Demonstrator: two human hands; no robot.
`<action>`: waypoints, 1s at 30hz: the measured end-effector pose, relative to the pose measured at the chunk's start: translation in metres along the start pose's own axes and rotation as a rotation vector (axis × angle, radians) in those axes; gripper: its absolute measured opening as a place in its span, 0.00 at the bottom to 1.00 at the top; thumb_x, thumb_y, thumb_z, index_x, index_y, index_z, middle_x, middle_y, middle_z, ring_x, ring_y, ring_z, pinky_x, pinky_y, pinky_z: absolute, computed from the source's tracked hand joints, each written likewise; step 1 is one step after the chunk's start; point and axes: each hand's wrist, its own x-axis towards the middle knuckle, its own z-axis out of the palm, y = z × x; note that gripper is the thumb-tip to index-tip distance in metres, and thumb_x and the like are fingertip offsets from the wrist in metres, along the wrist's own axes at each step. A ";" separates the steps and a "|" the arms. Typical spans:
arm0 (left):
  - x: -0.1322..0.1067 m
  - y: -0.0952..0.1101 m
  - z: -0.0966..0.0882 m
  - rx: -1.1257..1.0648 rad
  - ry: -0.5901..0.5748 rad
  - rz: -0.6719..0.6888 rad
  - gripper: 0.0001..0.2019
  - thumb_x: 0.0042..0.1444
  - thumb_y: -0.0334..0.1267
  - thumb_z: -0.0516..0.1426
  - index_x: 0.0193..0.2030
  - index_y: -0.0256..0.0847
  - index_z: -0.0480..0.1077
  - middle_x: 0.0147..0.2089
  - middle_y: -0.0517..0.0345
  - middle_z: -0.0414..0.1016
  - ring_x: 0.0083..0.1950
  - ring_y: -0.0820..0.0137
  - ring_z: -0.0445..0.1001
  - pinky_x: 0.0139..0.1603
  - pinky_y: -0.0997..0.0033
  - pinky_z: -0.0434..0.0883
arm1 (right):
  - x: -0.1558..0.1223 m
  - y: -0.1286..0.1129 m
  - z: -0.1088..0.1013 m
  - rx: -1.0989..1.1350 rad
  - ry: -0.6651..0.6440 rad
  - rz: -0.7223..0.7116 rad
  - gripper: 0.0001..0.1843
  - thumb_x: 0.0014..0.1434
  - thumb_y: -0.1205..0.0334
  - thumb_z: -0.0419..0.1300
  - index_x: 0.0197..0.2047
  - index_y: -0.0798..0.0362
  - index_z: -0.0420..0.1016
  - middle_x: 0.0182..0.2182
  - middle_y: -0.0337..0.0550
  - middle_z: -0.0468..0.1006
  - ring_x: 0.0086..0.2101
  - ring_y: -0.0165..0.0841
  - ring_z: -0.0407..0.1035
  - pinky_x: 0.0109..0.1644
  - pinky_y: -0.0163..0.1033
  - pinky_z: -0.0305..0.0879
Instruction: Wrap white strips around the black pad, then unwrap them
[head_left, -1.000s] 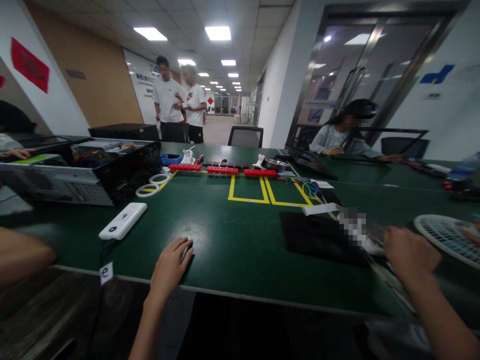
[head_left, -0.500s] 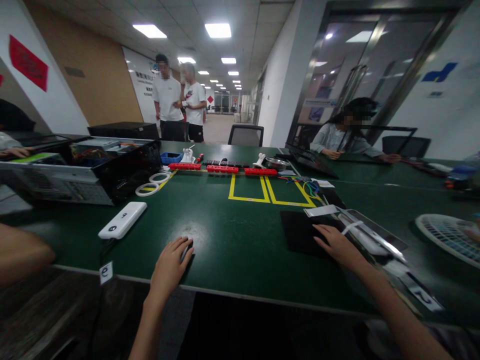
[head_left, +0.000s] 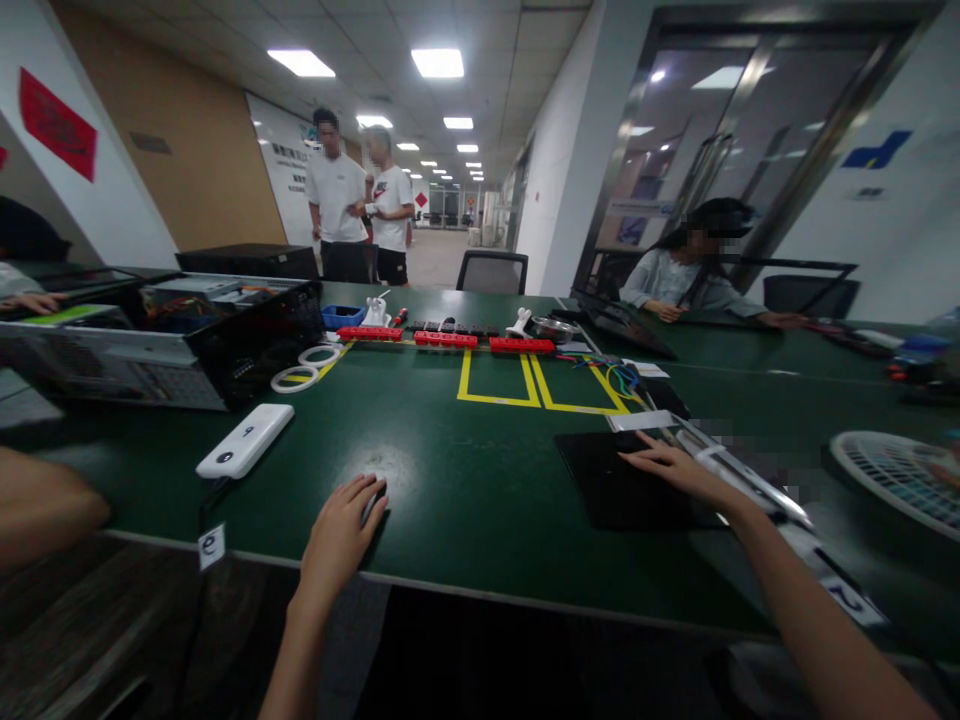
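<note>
My left hand [head_left: 341,535] lies flat on the green table [head_left: 465,480] near its front edge, fingers stretched out, holding nothing. My right hand [head_left: 675,467] rests with fingers spread on the right part of a black mat [head_left: 615,478], next to a flat grey device [head_left: 739,475] lying along the mat's right side. A white power bank [head_left: 245,441] lies to the left of my left hand, with a cable running off the table edge.
Yellow tape rectangles [head_left: 525,385] mark the table's middle, with red strips [head_left: 446,340] behind them. An open computer case [head_left: 150,340] stands at the left, a white fan grille [head_left: 896,478] at the right. Someone's arm [head_left: 45,505] enters at far left. Three other people are farther back.
My right hand came in from the far right onto the black mat, then slid a little farther away. The left hand has stayed put.
</note>
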 end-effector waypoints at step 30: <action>0.000 0.054 0.007 -0.085 -0.133 0.267 0.23 0.53 0.45 0.60 0.56 0.44 0.68 0.60 0.50 0.68 0.62 0.57 0.63 0.61 0.52 0.62 | -0.031 -0.237 0.100 -0.206 -0.178 -0.124 0.33 0.61 0.50 0.45 0.68 0.42 0.41 0.68 0.49 0.28 0.62 0.60 0.22 0.57 0.73 0.29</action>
